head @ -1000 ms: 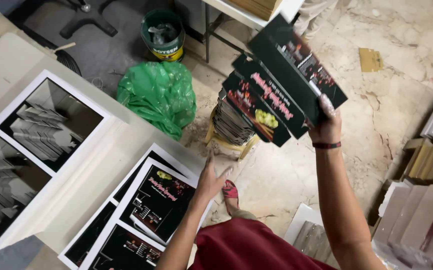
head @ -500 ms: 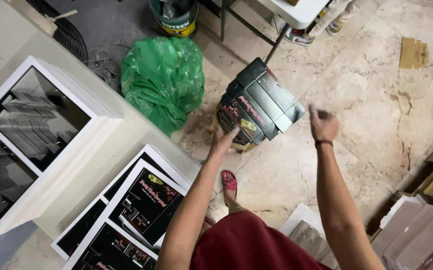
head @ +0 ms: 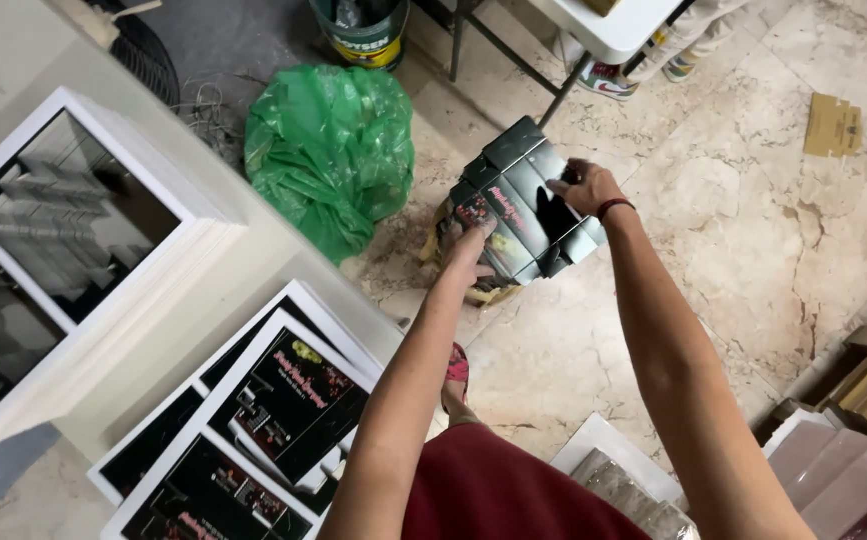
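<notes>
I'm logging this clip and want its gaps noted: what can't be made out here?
Head view:
- Pile on the floor: mostly hidden by the folded black cards and left hand.
- Right hand: palm side hidden; it grips the cards' far edge.
- Green bucket: cut off by the top edge.
- Printed sheets: cut off by the bottom edge.
- Green bag: contents hidden.

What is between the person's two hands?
A black glossy printed sheet, folded into a boxy shape, sits between the left hand and the right hand; both grip it, seen from the head camera.

Both arms reach forward, left hand (head: 469,246) and right hand (head: 585,187) gripping.
</notes>
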